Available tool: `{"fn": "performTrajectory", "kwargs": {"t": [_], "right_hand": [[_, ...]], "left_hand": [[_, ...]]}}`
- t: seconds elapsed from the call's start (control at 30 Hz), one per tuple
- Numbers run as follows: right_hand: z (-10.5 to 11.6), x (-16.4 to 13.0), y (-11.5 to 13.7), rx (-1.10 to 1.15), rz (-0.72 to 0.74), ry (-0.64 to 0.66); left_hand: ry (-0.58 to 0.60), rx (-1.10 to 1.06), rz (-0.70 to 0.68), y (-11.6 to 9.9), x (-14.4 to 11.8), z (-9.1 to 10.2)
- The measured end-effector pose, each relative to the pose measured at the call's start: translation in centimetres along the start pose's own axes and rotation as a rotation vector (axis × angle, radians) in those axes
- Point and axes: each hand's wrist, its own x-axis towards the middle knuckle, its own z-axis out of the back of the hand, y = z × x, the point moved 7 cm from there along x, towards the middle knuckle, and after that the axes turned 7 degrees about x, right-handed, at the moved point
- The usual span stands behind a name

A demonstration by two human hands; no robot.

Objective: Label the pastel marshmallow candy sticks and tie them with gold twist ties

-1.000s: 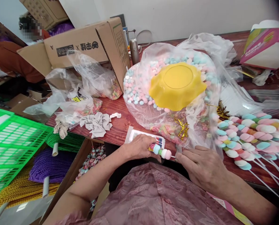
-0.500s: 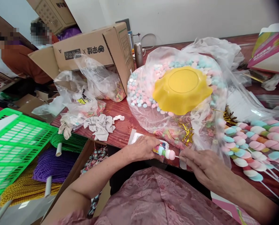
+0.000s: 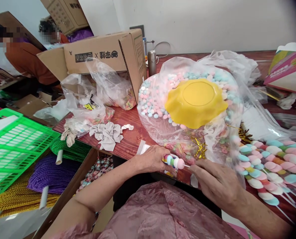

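Note:
At the table's near edge my left hand point(image 3: 154, 161) is closed round the far part of a marshmallow skewer point(image 3: 176, 163), together with a printed plastic wrapper point(image 3: 173, 156). White, green and pink marshmallows show between my hands; the part inside my left hand is hidden. The fingers of my right hand point(image 3: 216, 177) pinch the bare end of the skewer's thin white stick. Beyond my hands lies a large clear bag of pastel marshmallows point(image 3: 150, 101) with a yellow wavy-edged bowl point(image 3: 197, 103) upside down on it. Several finished-looking marshmallow skewers point(image 3: 274, 162) lie to my right.
An open cardboard box point(image 3: 100, 54) with candy bags stands at the back left. A crumpled grey cloth point(image 3: 108, 134) lies near the left edge. Green baskets point(image 3: 18, 146) and bundled purple cords point(image 3: 55, 179) are lower left. A person point(image 3: 28, 59) is farther off.
The camera view has shifted slightly, so the table appears lower. My right hand is still at the stick, my left still round the marshmallows; a lower left finger now shows apart.

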Motion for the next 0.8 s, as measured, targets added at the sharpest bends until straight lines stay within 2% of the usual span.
{"fn": "performTrajectory", "kwargs": {"t": [0.07, 0.2, 0.3, 0.4, 0.5, 0.57, 0.63, 0.8], "right_hand": [[-0.2, 0.4, 0.1, -0.052, -0.015, 0.028], [-1.6, 1.4, 0.2, -0.158, -0.037, 0.214], [-2.0, 1.8, -0.1, -0.205, -0.090, 0.296], [-1.8, 1.8, -0.8, -0.189, -0.151, 0.297], [-1.5, 1.5, -1.5, -0.041, -0.201, 0.226], [-1.3, 1.3, -2.1, 0.074, -0.249, 0.151], [-1.0, 1.2, -2.2, 0.125, -0.244, 0.096], [-0.4, 1.6, 0.3, 0.086, 0.060, 0.122]], "left_hand": [[-0.001, 0.026, 0.026, 0.2, 0.0, 0.0], [0.026, 0.101, 0.059, 0.4, 0.0, -0.1], [-0.010, 0.187, 0.081, 0.8, -0.1, 0.1], [-0.064, 0.254, 0.044, 1.1, -0.4, 0.1], [-0.060, 0.268, 0.014, 1.1, -0.7, -0.3], [-0.017, 0.196, 0.007, 1.0, -0.9, -0.5], [0.052, 0.036, -0.008, 0.7, -1.1, -0.6], [0.265, -0.461, -0.004, 0.0, -1.3, -1.1]]}}
